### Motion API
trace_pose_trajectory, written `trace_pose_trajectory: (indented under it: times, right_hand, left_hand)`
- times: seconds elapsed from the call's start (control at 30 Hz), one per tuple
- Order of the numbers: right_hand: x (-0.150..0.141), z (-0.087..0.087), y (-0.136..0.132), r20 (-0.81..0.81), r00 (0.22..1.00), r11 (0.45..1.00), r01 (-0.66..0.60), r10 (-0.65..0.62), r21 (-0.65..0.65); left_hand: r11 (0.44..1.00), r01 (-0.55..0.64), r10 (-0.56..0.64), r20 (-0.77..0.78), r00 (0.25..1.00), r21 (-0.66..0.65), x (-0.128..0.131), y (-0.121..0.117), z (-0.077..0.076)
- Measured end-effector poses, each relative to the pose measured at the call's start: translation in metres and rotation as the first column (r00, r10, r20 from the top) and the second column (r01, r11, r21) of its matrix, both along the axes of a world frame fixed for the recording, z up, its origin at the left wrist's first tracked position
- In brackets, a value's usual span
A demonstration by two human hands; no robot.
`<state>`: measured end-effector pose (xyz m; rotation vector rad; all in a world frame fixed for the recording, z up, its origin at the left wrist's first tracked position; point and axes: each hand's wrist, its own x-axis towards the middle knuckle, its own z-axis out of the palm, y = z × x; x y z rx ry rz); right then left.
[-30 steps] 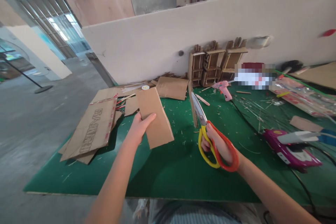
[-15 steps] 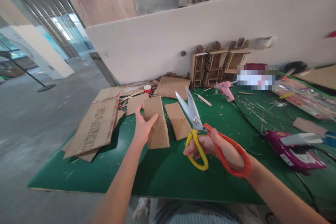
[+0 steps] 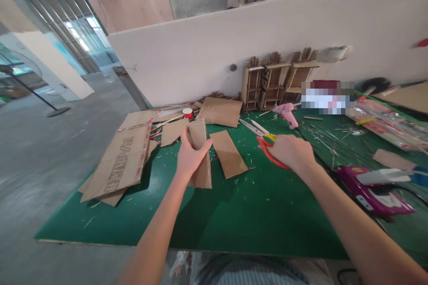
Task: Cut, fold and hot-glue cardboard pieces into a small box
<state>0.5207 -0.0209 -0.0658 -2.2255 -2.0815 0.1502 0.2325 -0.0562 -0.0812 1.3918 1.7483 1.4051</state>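
Observation:
My left hand (image 3: 191, 155) grips a rectangular piece of cardboard (image 3: 201, 176) by its two long edges, thumb on the right one; the piece looks slightly tilted. In my right hand (image 3: 294, 151) is a pair of scissors (image 3: 254, 130) with one orange and one yellow handle. Their blades point to the far left, low over the tabletop by a white stick (image 3: 260, 126); whether they touch the table I cannot tell. Between both hands lies a second, narrower cardboard strip (image 3: 229, 154). My palm hides much of the held piece, and my right fingers cover part of the handles.
A stack of cardboard sheets (image 3: 129, 164) lies left on the green table (image 3: 254, 227). At the back stand several small cardboard shelf models (image 3: 275, 82). A pink glue gun (image 3: 287, 115), its cord and a purple device (image 3: 374, 193) occupy the right. Scraps are scattered about.
My right hand has moved away from me, bringing the scissors down toward the tabletop with blades closer together. My left hand has shifted slightly right and now grips the cardboard across its width.

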Motion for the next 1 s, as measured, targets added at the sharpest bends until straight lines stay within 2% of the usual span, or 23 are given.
trace_pose_trajectory:
  times: [0.07,0.13,0.2,0.27,0.3,0.33,0.4,0.43,0.47,0.57,0.63,0.67,0.8,0.83,0.9,0.97,1.0]
  right_hand:
    - [0.002,-0.002,0.005,-0.006,0.999,0.996,-0.049,0.049,-0.071]
    - [0.002,-0.001,0.005,-0.01,0.995,0.993,-0.096,0.096,-0.065]
    - [-0.004,0.004,-0.001,-0.025,0.992,0.991,-0.122,0.124,0.058]
    - [-0.017,0.01,-0.012,-0.135,0.969,0.965,-0.177,0.205,0.195]
    - [-0.027,0.011,-0.019,-0.264,0.917,0.947,-0.251,0.299,0.2]
    - [-0.037,0.011,-0.025,-0.428,0.816,0.921,-0.347,0.389,0.176]
    - [-0.059,0.007,-0.036,-0.676,0.6,0.876,-0.461,0.427,0.144]
    - [-0.068,0.004,-0.039,-0.722,0.55,0.867,-0.479,0.421,0.141]
    - [-0.075,-0.001,-0.04,-0.719,0.542,0.857,-0.495,0.434,0.143]
    - [-0.086,-0.013,-0.039,-0.524,0.676,0.845,-0.5,0.518,0.19]
    - [-0.086,-0.018,-0.036,-0.406,0.724,0.83,-0.496,0.558,0.257]
    - [-0.085,-0.02,-0.035,-0.4,0.71,0.815,-0.501,0.58,0.291]
    - [-0.083,-0.026,-0.034,-0.474,0.569,0.741,-0.517,0.672,0.429]
    - [-0.082,-0.028,-0.035,-0.421,0.578,0.712,-0.508,0.699,0.485]
    - [-0.081,-0.031,-0.036,-0.206,0.656,0.62,-0.495,0.726,0.609]
    - [-0.077,-0.034,-0.037,0.042,0.73,0.503,-0.51,0.682,0.698]
    - [-0.075,-0.035,-0.038,0.127,0.753,0.462,-0.517,0.645,0.721]
  left_hand:
    - [1.0,0.01,-0.011,-0.025,1.0,-0.005,0.0,0.001,0.0]
    - [1.0,0.019,-0.019,-0.042,0.999,-0.007,-0.001,0.002,-0.002]
    - [0.999,0.032,-0.032,-0.037,0.999,0.003,-0.001,0.002,-0.006]
    - [0.998,0.049,-0.048,-0.031,0.998,0.026,0.003,0.002,-0.01]
    - [0.997,0.064,-0.062,-0.035,0.997,0.041,0.006,0.001,-0.012]
    - [0.994,0.088,-0.085,-0.045,0.995,0.058,0.01,0.0,-0.014]
    - [0.983,0.165,-0.159,-0.072,0.985,0.086,0.019,-0.004,-0.015]
    - [0.973,0.211,-0.204,-0.08,0.976,0.094,0.024,-0.006,-0.015]
    - [0.964,0.248,-0.241,-0.079,0.967,0.101,0.028,-0.008,-0.015]
    - [0.957,0.266,-0.263,-0.037,0.964,0.113,0.033,-0.013,-0.014]
    - [0.963,0.245,-0.246,-0.01,0.969,0.114,0.033,-0.014,-0.014]
    - [0.963,0.246,-0.247,-0.003,0.969,0.114,0.032,-0.014,-0.013]
    - [0.949,0.277,-0.28,-0.001,0.96,0.15,0.034,-0.014,-0.013]
    - [0.95,0.27,-0.272,-0.004,0.962,0.155,0.035,-0.015,-0.013]
    - [0.967,0.209,-0.204,-0.046,0.978,0.142,0.037,-0.015,-0.016]
    - [0.989,0.093,-0.08,-0.108,0.991,0.114,0.035,-0.013,-0.019]
    - [0.995,0.038,-0.026,-0.126,0.992,0.098,0.032,-0.012,-0.021]
